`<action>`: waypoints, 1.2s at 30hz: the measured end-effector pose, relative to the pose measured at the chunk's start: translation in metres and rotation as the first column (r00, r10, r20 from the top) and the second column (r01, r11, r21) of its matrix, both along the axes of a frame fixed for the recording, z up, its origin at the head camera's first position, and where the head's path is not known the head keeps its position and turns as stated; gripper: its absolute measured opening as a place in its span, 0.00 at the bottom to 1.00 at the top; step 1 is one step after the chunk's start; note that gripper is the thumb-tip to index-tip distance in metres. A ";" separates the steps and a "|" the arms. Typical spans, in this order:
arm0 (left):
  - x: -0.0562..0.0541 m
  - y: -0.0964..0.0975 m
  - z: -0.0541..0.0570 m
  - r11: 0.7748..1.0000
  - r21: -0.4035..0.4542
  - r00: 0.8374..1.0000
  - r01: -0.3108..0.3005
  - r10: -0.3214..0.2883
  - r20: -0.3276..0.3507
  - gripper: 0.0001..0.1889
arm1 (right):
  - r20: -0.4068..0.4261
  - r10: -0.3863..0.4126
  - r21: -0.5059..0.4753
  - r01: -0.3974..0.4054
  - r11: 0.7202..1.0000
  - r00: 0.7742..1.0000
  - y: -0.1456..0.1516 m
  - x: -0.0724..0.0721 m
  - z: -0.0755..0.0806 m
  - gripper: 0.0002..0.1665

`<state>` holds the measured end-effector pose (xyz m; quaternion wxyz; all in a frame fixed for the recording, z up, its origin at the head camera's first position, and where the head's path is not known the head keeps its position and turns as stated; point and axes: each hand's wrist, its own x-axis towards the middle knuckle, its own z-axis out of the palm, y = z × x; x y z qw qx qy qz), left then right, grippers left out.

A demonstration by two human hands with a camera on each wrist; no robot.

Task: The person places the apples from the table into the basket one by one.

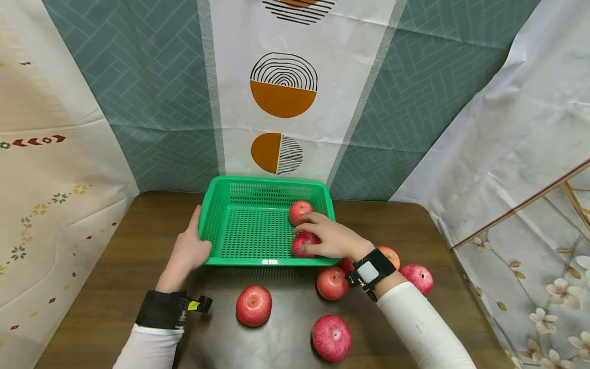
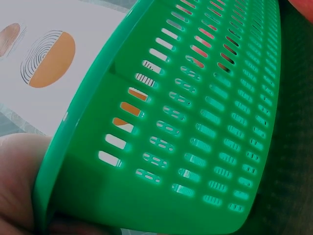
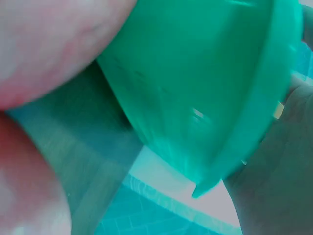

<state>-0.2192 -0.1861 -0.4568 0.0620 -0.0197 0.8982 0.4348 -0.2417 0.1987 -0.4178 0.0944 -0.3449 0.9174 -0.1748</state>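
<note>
A green plastic basket (image 1: 265,261) with slotted walls stands on the table. My left hand (image 1: 191,248) grips its left rim near the front corner; the left wrist view shows that hand (image 2: 19,176) against the rim, partly hidden by it. My right hand (image 1: 334,237) reaches over the right wall, with fingers and thumb around a red apple (image 1: 300,241) low in the front right of the basket. Behind it, another red apple (image 1: 299,209) lies inside against the right wall. In the right wrist view the basket wall (image 3: 205,88) hides the held apple.
Outside the basket, one apple (image 1: 254,305) lies front centre and a darker one (image 1: 332,338) to its right. Another apple (image 1: 332,283) is close to the basket's front right corner. More apples (image 1: 417,278) lie beside my right forearm, partly covered. Patterned cloth (image 1: 286,31) hangs behind the table.
</note>
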 end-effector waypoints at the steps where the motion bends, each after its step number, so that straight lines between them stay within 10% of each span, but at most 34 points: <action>1: 0.000 0.000 0.000 1.000 0.001 1.000 0.001 -0.001 0.000 0.54 | -0.003 -0.002 -0.003 0.002 1.000 1.000 0.003 0.002 0.001 0.25; 36: -0.001 0.000 0.002 1.000 0.000 1.000 0.005 -0.005 -0.008 0.54 | -0.028 -0.189 -0.151 0.183 0.972 0.982 0.092 0.077 0.006 0.29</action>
